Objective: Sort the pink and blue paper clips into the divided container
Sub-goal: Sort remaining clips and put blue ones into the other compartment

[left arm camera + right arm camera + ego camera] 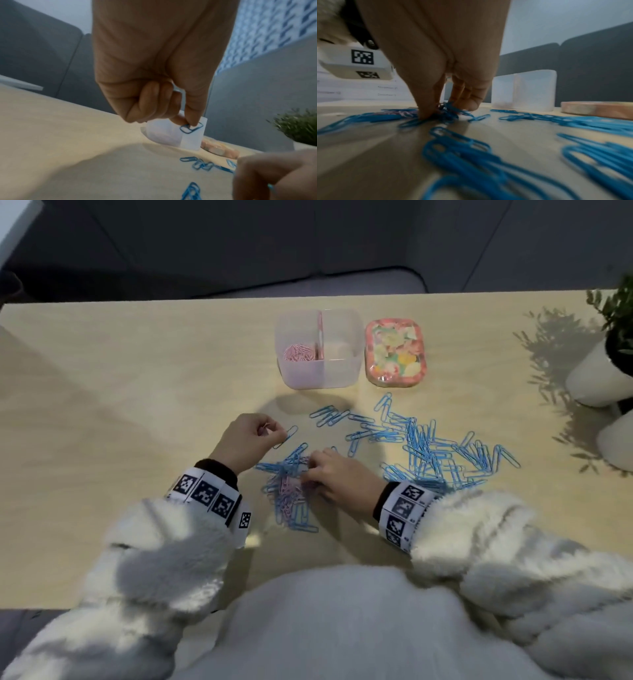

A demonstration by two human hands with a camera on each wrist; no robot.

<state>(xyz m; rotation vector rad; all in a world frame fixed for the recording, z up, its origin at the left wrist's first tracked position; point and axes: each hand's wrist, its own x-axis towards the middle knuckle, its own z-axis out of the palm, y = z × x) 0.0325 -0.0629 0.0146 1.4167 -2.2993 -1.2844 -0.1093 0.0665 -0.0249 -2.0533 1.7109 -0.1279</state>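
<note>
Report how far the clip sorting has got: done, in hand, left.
Done: a heap of pink clips lies in the divided container's left compartment; the right one looks empty. In hand: the left hand pinches one blue clip, while the right hand's fingertips dig into the mixed pile. Left: the few pink clips in that pile and the whole blue spread on the table.

Person wore a white fluffy fleece garment (318, 621) with thick fuzzy sleeves (154, 546). Dark ribbed cuffs (219, 467) showed at both wrists. Each wrist carried a white band (404, 510) printed with square black-and-white coded markers. On the right wrist, a white marker-tagged block (356, 65) with a dark screw.
</note>
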